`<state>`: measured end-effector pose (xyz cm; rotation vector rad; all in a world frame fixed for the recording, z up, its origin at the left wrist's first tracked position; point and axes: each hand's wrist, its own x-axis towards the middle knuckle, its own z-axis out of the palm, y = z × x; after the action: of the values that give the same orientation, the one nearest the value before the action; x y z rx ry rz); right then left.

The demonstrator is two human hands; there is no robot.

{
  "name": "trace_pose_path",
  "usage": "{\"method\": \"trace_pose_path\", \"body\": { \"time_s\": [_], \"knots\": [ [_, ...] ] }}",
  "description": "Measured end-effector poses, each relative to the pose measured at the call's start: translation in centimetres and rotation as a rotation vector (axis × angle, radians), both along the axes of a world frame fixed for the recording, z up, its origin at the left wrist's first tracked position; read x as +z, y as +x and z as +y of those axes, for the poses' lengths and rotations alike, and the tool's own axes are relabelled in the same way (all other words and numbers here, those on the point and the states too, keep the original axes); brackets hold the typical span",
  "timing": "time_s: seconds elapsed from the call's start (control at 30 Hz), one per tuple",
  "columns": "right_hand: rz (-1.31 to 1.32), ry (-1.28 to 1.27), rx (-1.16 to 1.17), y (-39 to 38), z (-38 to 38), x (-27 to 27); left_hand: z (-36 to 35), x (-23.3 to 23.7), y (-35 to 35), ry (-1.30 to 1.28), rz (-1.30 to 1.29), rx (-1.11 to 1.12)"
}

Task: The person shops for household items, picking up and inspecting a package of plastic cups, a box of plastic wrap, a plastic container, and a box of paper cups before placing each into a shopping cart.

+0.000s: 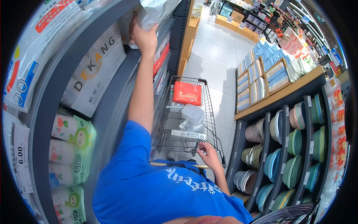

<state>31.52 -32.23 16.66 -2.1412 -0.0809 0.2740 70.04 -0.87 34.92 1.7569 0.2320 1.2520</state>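
Observation:
My left hand (143, 35) reaches up to the shelf on the left, its fingers closed on a white plastic-wrapped package (158, 11). Part of that package lies outside the view. Below, my right hand (209, 156) is curled at the near rim of a wire shopping cart (212, 128). The cart holds a red package (187, 93), a clear plastic container (192, 114) and a flat, white-labelled pack (188, 134). Beside my left forearm, a white DEKANG package (95, 71) stands on the shelf.
Green-and-white tissue packs (76, 149) fill a lower left shelf compartment. To the right, a rack holds several bowls (294, 171), with folded blue and white cloths (266, 63) on top. A tiled aisle (209, 48) runs ahead between the shelves.

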Motion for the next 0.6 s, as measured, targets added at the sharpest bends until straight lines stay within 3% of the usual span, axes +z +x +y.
{"method": "trace_pose_path", "body": {
  "time_s": [0.07,0.3,0.4,0.47,0.5,0.57,0.6],
  "knots": [
    [0.000,-0.007,0.009,-0.1,-0.2,-0.1,-0.4,0.1,-0.5,-0.001,-0.030,-0.001],
    [-0.038,0.003,-0.021,0.3,-0.6,0.1,-3.3,-0.3,-5.6,0.483,-0.320,0.008],
    [-0.099,0.095,-0.142,1.6,-1.4,-0.2,-5.2,1.9,-10.5,0.443,-0.485,-0.124],
    [-0.084,0.234,-0.229,2.1,-2.4,-1.0,-6.3,2.2,-13.9,0.315,-0.498,-0.339],
    [-0.055,0.469,-0.283,2.6,-2.6,-0.7,-6.9,1.9,-15.5,0.250,-0.502,-0.446],
    [0.017,0.939,-0.400,4.0,-2.5,0.6,-7.9,-0.6,-18.3,-0.429,-0.230,-1.096],
    [0.104,1.167,-0.373,4.6,-2.3,1.8,-7.7,-0.6,-19.1,-0.545,-0.190,-1.232]
  ]
}}
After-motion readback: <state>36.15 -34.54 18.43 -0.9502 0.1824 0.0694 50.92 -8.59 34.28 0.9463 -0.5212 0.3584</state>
